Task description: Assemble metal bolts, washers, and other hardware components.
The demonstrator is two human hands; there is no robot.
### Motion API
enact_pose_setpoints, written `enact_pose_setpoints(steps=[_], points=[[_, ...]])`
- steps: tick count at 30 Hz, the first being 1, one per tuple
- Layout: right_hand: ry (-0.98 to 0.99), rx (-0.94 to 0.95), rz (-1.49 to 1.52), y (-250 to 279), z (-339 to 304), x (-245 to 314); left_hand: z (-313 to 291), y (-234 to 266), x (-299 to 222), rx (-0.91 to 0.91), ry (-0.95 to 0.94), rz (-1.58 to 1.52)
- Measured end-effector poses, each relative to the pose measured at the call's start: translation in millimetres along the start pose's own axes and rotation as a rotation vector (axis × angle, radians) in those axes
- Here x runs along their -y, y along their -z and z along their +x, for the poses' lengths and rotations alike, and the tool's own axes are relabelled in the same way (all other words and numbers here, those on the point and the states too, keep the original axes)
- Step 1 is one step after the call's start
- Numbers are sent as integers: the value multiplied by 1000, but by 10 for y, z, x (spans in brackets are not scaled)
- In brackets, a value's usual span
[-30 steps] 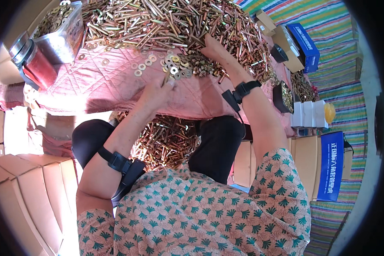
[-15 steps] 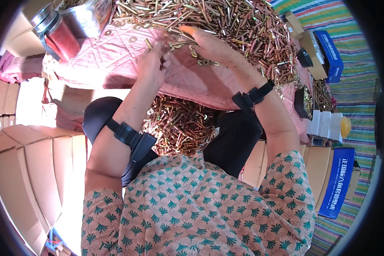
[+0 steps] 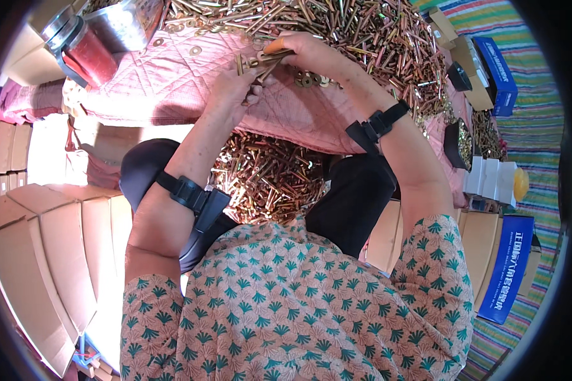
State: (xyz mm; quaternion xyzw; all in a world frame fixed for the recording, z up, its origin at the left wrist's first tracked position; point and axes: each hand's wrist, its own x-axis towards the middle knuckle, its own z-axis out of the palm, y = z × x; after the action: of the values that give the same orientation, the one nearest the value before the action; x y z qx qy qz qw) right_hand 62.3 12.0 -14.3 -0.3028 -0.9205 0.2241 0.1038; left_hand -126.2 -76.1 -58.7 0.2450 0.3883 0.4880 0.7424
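Observation:
Over the pink quilted cloth (image 3: 152, 92), my two hands meet at a small bunch of brass-coloured metal rods (image 3: 270, 63). My left hand (image 3: 229, 92) is closed, with a short rod sticking up between thumb and fingers; its other fingers curl below. From the right, my right hand (image 3: 311, 52) pinches the far ends of the rods, an orange cover (image 3: 274, 46) on one digit. A ring, apparently a washer, shows among the rods, partly hidden by the fingers. Several loose washers (image 3: 308, 79) lie on the cloth just below my right hand.
A large heap of metal rods (image 3: 368, 38) covers the far side; another pile (image 3: 267, 181) lies between my knees. A red jar (image 3: 89, 54) and a metal container (image 3: 126, 26) stand far left. Cartons (image 3: 57, 254), a blue box (image 3: 507, 270) and white boxes (image 3: 486, 178) flank me.
My right hand has shifted slightly up and away, and the rods now bridge both hands. My left hand has moved slightly right, toward it.

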Motion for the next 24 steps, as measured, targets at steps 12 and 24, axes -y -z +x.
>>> enact_pose_setpoints(steps=[12,24], points=[[68,-148,-436,-186,4,84,-113,60,26,42,38,-48],[-6,-522,-368,-85,-335,502,-282,178,-54,86,155,-77]])
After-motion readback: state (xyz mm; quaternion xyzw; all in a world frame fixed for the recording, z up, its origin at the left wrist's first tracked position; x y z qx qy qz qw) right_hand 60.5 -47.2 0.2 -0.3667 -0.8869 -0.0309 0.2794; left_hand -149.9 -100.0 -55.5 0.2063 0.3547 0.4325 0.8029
